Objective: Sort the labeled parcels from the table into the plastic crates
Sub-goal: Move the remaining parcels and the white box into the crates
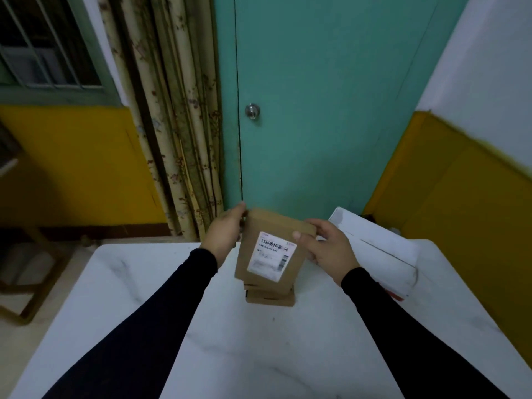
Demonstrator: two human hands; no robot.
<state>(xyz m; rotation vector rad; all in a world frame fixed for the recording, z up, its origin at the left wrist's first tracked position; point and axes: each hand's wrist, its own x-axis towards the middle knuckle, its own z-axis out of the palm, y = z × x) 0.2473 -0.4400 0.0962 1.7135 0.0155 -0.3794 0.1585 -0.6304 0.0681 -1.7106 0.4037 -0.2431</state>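
The person held the top parcel point(272, 249) tilted up above the stack of parcels point(270, 296) on the counter point(144, 298), its label point(272, 256) facing the camera. The left hand point(223, 234) gripped its left edge and the right hand point(325, 244) pinched its right edge, so the parcel sat between them. Reading the label fully before carrying it off seemed wise, since no crate was in view.

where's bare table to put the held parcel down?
Bare marble on the table left of the parcel stack, out to the left edge, and across the near side between the sleeves. Right of the stack is a narrower strip before the white box at the far right corner. Crowded centre-back: both hands, left and right, hold the parcel over the stack.
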